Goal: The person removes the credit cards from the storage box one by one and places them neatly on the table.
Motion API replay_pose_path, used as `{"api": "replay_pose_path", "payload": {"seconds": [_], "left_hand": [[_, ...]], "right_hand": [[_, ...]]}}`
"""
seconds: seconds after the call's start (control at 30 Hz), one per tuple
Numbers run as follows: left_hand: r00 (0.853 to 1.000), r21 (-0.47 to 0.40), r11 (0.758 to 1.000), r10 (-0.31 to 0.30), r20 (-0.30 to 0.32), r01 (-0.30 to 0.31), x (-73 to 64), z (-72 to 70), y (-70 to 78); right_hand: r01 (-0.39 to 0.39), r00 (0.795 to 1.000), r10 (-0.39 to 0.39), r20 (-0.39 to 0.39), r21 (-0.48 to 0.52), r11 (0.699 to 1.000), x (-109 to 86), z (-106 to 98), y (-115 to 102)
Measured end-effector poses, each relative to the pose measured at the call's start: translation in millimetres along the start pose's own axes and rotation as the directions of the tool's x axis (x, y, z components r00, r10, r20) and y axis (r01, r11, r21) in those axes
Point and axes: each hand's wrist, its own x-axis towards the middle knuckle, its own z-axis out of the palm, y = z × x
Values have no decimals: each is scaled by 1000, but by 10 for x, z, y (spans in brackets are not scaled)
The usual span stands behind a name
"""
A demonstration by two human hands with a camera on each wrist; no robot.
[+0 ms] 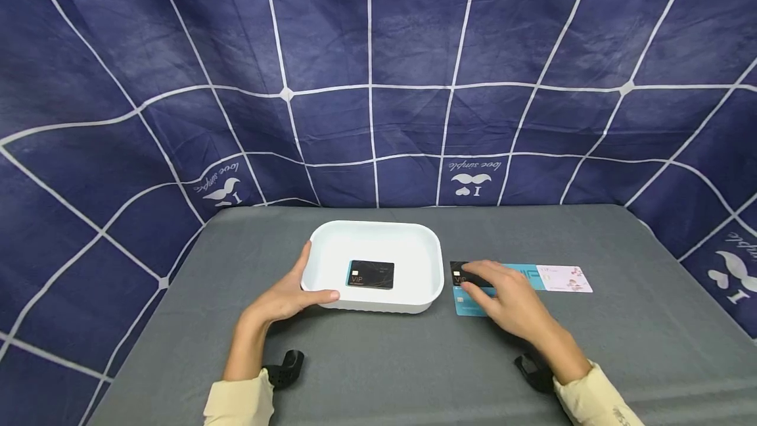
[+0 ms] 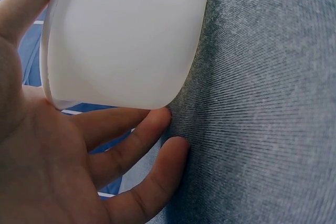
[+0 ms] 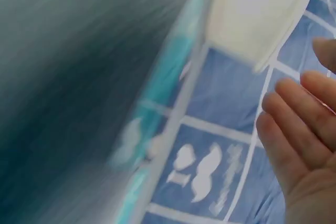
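A white plastic tray (image 1: 414,242) stands on the grey table. My left hand (image 1: 286,294) holds its left end, thumb at the front rim and fingers along the side; the left wrist view shows several fingers (image 2: 173,156) against the tray's end. Inside lies a black VIP card (image 1: 370,275) with a blue edge showing beneath. Right of the tray, my right hand (image 1: 508,294) hovers over a black VIP card (image 1: 457,276), partly hiding it. In the right wrist view its fingers (image 3: 302,124) are loosely extended, apart from the cards. A blue card (image 1: 465,304) lies just below the black one.
A teal card (image 1: 523,271) and a pink card with a flower print (image 1: 568,279) continue the row to the right. A dark blue cloth with white lines (image 1: 408,123) hangs behind the table. Black wrist straps (image 1: 290,368) sit on both wrists.
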Motion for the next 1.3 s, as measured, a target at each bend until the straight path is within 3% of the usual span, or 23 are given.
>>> {"api": "replay_pose_path", "payload": {"seconds": [0.1, 0.17, 0.37, 0.57, 0.77, 0.97, 1.13, 1.3], "left_hand": [[1000, 12, 1000, -14, -5, 14, -6, -12, 4], [1000, 19, 1000, -24, -5, 24, -13, -16, 10], [1000, 7, 1000, -28, -4, 28, -15, -15, 20], [1000, -8, 1000, -26, -7, 26, -22, -10, 22], [1000, -2, 1000, -30, 1, 30, -35, -19, 11], [999, -3, 999, -41, 2, 41, -34, -10, 9], [999, -12, 999, -33, -2, 33, -25, 2, 8], [1000, -9, 1000, -23, -11, 23, -26, -7, -6]], "right_hand": [[84, 995, -82, -52, 43, 996, 194, 111, -148], [117, 992, -114, -47, 59, 991, 319, 176, -262], [117, 989, -119, 90, 25, 993, 597, 394, -548], [95, 972, -99, 213, 32, 995, 766, 649, -708], [25, 936, -46, 348, 63, 998, 926, 858, -817], [-45, 898, 16, 439, 56, 997, 1071, 1070, -735], [-99, 844, 73, 531, 19, 995, 1109, 1138, -685], [-93, 822, 95, 562, -32, 995, 1117, 1169, -702]]}}
